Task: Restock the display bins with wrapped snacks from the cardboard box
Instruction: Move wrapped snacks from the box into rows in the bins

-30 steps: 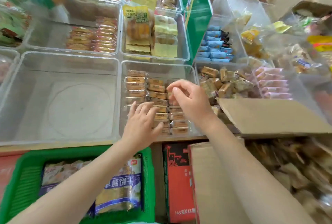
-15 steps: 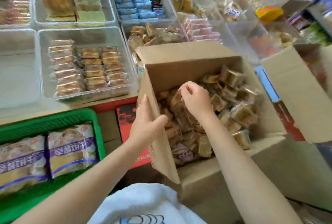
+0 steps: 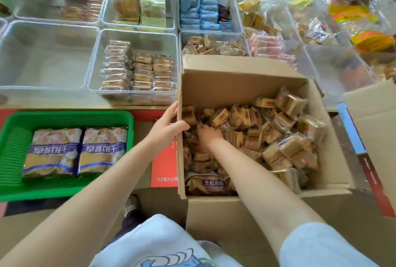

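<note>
Cardboard box (image 3: 242,87) sits open at centre-right, flaps up, its far flap leaning against the front edge of the display bins. Wrapped snacks (image 3: 278,138) fill the box floor in a loose heap, deepest toward the right wall. Left hand (image 3: 166,126) grips the top edge of the box's left wall, thumb inside, fingers (image 3: 172,109) outside. Right hand (image 3: 206,135) is down among the snacks near the left wall, fingers buried in the wrappers; cannot tell whether it is grasping one. Just left of the box's far corner, the partly filled bin (image 3: 137,67) holds three neat rows of the same brown packs, with bare floor along its far and right edges. The clear bin (image 3: 47,57) beside it on the left holds nothing visible. Green basket (image 3: 68,117) with two biscuit bags (image 3: 77,151) sits lower left, well apart from the box; a red carton (image 3: 164,166) lies between them.
</note>
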A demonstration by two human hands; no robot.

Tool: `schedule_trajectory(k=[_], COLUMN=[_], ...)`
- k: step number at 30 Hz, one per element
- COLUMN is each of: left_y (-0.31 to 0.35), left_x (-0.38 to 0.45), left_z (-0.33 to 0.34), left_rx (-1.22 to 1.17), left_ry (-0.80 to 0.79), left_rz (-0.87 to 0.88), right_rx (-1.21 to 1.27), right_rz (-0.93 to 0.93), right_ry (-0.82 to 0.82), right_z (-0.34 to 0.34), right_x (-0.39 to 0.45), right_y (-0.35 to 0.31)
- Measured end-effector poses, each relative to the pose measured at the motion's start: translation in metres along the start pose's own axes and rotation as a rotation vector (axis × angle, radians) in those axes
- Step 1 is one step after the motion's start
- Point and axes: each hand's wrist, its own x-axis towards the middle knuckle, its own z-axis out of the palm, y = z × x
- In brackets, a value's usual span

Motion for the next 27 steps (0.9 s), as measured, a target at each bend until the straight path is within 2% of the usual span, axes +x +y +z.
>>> schedule_trajectory(k=[2, 4, 7, 10, 11, 12, 15, 17, 21, 23, 25, 27], left_y=[0.000, 0.000, -0.004, -0.013, -0.015, -0.016, -0.013, -0.017, -0.040, -0.056, -0.075, -0.093], left_x=[-0.001, -0.001, 0.002, 0.010, 0.012, 0.014, 0.019, 0.027, 0.054, 0.070, 0.088, 0.098], left_z=[0.000, 0.000, 0.000, -0.001, -0.003, -0.005, -0.023, -0.051, -0.139, -0.184, -0.220, -0.243], left_rx=[-0.007, -0.022, -0.048, -0.065, -0.061, -0.047, 0.056, 0.143, 0.461, 0.712, 0.947, 1.149], left_ry=[-0.003, -0.004, -0.016, -0.050, -0.066, -0.089, -0.187, -0.129, 0.414, 0.530, 0.431, 0.266], left_rz=[0.005, 0.014, 0.041, 0.022, 0.013, 0.005, -0.006, 0.043, 0.122, 0.113, 0.066, 0.025], right_rx=[0.069, 0.258, 0.881, 1.675, 1.829, 1.878, 1.772, 1.648, 1.336, 0.988, 0.611, 0.323], right_rz=[0.002, 0.003, 0.038, -0.120, -0.182, -0.239, -0.381, -0.352, -0.199, -0.171, -0.137, -0.058], right_ry=[0.001, -0.047, -0.041, 0.002, 0.002, 0.007, 0.035, 0.121, 0.242, 0.305, 0.398, 0.401], right_z=[-0.003, -0.018, -0.052, -0.082, -0.094, -0.104, -0.137, -0.156, -0.179, -0.187, -0.187, -0.175], right_x=[-0.004, -0.015, -0.039, -0.061, -0.069, -0.075, -0.081, -0.067, -0.012, 0.022, 0.063, 0.102], right_y=[0.001, 0.006, 0.025, 0.042, 0.041, 0.036, 0.004, -0.026, -0.091, -0.123, -0.150, -0.171])
